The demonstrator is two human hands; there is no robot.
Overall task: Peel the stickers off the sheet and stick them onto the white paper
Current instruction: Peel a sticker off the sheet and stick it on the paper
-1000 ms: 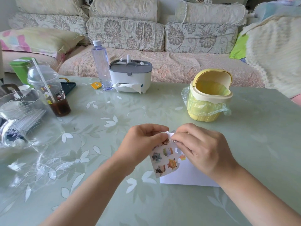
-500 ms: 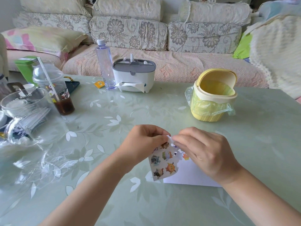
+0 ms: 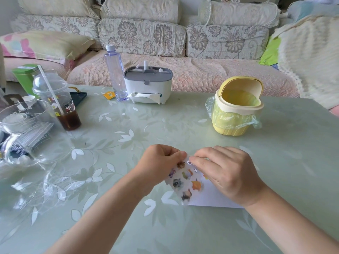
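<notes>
White paper [image 3: 216,200] beneath: still grips sticker sheet [image 3: 183,182] in left hand [image 3: 159,162], still pinches its far edge with right hand [image 3: 227,173]; scarcely changed, no sticker visibly freed.

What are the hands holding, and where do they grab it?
The sticker sheet. The left hand pinches its top corner; the right hand pinches the top edge beside it.

bare tabletop [image 3: 146,125] runs between the drink cup [image 3: 60,107] and the yellow mini bin [image 3: 236,114]; a glass pitcher [image 3: 22,129] crowds the left.
</notes>
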